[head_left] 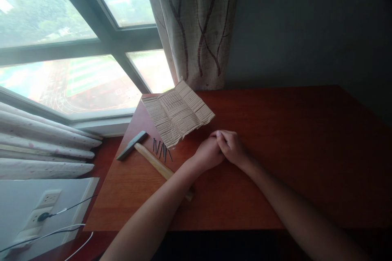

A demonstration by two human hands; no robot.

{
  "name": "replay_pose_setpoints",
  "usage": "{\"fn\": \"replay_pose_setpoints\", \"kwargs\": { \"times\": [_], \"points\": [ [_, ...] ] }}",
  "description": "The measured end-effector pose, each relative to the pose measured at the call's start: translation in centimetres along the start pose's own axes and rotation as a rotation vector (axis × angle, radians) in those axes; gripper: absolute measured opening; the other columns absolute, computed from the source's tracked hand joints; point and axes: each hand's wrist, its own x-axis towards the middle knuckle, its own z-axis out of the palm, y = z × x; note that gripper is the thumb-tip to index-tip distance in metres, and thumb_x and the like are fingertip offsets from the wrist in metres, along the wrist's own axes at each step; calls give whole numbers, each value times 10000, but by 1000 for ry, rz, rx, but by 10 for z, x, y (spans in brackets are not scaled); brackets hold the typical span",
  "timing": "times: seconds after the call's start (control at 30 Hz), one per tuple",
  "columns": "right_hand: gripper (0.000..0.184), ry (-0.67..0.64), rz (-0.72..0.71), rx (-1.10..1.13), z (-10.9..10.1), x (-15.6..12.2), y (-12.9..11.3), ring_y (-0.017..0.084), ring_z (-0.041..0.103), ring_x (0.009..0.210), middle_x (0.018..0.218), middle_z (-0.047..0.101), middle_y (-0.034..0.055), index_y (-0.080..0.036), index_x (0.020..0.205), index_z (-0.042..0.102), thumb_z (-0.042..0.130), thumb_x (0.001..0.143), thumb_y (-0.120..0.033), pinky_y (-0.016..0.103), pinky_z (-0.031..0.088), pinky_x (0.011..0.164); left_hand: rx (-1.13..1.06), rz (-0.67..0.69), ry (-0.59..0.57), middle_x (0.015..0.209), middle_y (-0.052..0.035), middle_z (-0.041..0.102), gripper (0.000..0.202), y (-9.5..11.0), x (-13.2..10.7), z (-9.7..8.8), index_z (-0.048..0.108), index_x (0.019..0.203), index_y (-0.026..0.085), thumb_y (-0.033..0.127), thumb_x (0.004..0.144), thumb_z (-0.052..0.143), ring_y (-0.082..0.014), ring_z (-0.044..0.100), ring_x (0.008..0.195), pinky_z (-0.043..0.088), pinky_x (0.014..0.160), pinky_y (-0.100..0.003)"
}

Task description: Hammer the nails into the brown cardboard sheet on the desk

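My hammer [153, 160] has a dull metal head [131, 146] and a smooth wooden handle [149, 157]; the nails [165, 155] look metal too. I see matt, ribbed, creased cardboard [183, 111], a smooth wooden table [294, 138] faintly glossy, a matt cloth curtain [196, 28].

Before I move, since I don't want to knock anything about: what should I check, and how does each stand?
1. Hands free of tools: ok as far as shown; the left hand and right hand are clasped together, though the space between the palms is hidden.
2. Hammer resting on the table: ok.
3. Hammer handle uncovered: not ok; the left forearm crosses over it in this view.
4. Nails kept together: ok, clustered beside the cardboard.
5. Cardboard smooth: not ok, it is creased.
6. Exact nail count: cannot tell, some overlap.
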Motion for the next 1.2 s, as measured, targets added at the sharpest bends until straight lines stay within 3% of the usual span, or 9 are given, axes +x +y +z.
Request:
{"fn": "replay_pose_setpoints", "kwargs": {
  "times": [1.2],
  "points": [
    [353,-8,-3,27,1,1,3,238,730,861,902,777,98,-182,894,727,393,997,-241,344,516,818,71,70,25,946,-163,764,216,-2,-1,3,712,920,104,78,797,536,-268,717,862,538,716,-310]
  ]
}}
